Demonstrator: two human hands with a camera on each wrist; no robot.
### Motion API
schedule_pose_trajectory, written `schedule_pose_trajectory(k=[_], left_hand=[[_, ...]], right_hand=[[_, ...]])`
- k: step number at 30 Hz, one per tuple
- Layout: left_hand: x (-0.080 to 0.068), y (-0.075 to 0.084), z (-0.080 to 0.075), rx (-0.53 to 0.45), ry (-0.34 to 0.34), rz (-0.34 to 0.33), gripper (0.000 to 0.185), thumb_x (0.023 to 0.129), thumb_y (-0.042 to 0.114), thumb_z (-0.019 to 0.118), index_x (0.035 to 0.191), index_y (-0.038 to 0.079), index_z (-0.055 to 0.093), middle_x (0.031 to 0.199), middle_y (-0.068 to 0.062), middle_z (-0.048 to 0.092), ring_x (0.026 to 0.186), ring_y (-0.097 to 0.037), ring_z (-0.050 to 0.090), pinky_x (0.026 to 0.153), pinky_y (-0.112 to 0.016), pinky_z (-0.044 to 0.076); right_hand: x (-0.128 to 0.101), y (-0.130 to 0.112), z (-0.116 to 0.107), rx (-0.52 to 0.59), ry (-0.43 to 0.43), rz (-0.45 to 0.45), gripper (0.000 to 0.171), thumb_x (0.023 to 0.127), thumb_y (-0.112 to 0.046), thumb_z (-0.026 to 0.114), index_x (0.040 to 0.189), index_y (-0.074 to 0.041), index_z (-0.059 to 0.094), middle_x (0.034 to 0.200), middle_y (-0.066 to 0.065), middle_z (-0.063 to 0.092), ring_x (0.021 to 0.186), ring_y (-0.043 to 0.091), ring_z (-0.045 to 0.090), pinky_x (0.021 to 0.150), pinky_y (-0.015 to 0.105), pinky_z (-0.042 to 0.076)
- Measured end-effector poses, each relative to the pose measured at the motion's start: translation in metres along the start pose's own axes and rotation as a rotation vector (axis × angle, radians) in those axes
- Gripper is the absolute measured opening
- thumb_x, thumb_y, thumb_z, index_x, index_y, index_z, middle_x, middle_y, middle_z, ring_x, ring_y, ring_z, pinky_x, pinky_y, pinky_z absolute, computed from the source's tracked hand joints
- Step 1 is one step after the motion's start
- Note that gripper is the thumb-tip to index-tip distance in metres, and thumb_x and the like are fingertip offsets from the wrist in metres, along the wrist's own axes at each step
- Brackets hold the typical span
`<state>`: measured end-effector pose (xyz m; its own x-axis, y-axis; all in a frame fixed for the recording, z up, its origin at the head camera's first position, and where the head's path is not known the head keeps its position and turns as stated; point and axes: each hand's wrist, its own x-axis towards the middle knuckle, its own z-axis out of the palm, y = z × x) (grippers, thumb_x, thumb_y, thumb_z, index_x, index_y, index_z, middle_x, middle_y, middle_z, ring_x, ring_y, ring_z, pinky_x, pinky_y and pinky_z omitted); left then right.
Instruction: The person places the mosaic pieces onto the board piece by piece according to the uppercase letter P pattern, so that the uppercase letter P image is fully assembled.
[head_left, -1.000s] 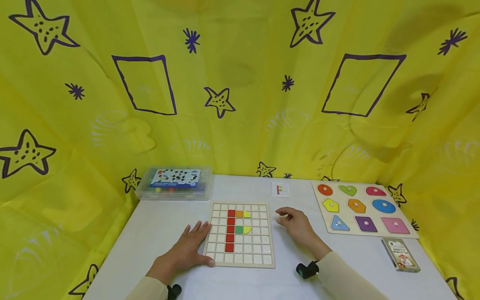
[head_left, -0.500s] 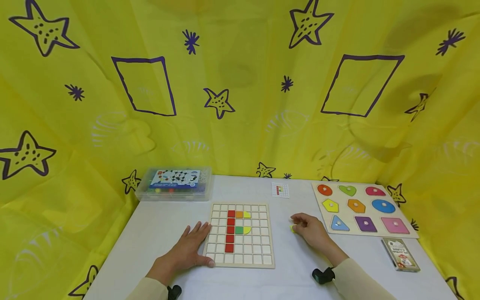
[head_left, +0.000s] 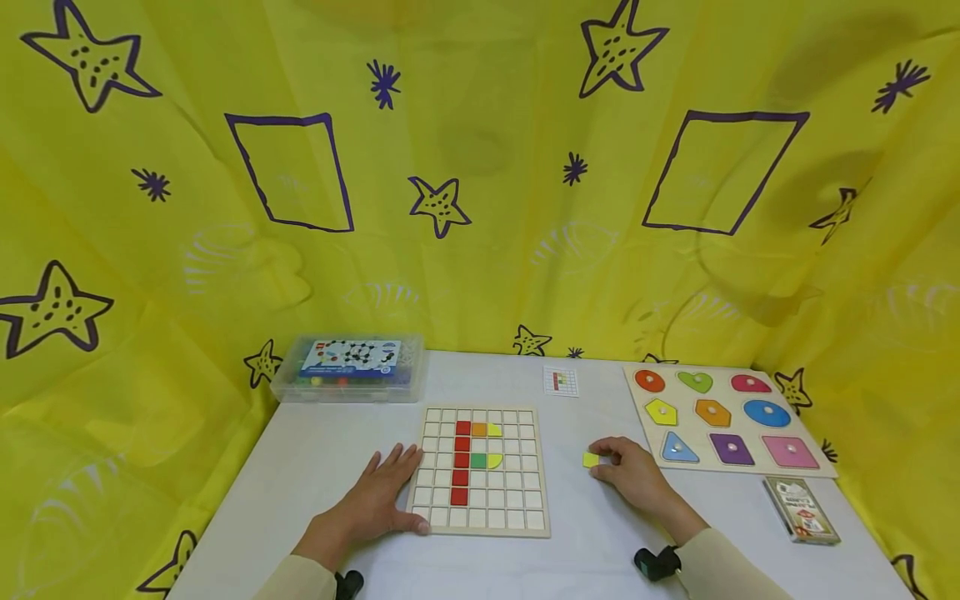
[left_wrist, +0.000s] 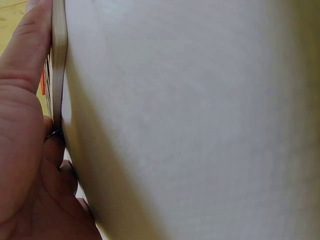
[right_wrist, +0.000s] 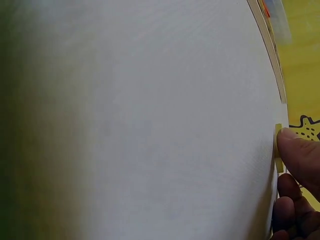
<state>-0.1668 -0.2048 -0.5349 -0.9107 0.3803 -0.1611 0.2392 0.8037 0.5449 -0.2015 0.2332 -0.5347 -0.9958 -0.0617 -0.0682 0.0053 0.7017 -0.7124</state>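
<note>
We observe the right hand (head_left: pixel 636 477) resting on the white table (head_left: pixel 315 450), with its fingertips (right_wrist: pixel 295 147) touching a small flat yellow tile (head_left: pixel 590 459); the tile lies on the table immediately to the left of those fingertips, and the right wrist view shows one fingertip set against its edge. Whether the fingers pinch the tile or merely press on it we cannot tell; they are curled over it. The tile sits between the pale wooden grid board with coloured squares (head_left: pixel 480 469) and the wooden shape puzzle with knobbed pieces (head_left: pixel 723 417), apart from both. From the tile, the grid board lies to the left, across a strip of bare table, so we judge the right hand the nearer one for any handling of the tile. The left hand (head_left: pixel 378 500) lies flat with fingers spread and straight, its palm on the table, its thumb along the board's near left corner and its fingers against the left edge. The tile appears roughly square, so no long axis can be assigned.
</note>
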Motion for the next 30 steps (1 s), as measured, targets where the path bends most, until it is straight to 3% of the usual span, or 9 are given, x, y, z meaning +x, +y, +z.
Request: schedule_pose_trajectory(k=[30], left_hand=[[-0.0012,0.002,-0.002,-0.003,-0.003,0.004,0.121,0.072,0.056,0.092,0.164,0.002,0.033,0.172,-0.016,0.031,0.163,-0.041,0.017,0.132,-0.063,0.006]], right_hand=[[0.0007,-0.003,0.0004,-0.032,0.022,-0.004,0.022,0.092,-0.005,0.077,0.114,-0.001,0.074,0.11,0.01,0.069,0.095,0.023,0.057,0.083,0.035,0.051]])
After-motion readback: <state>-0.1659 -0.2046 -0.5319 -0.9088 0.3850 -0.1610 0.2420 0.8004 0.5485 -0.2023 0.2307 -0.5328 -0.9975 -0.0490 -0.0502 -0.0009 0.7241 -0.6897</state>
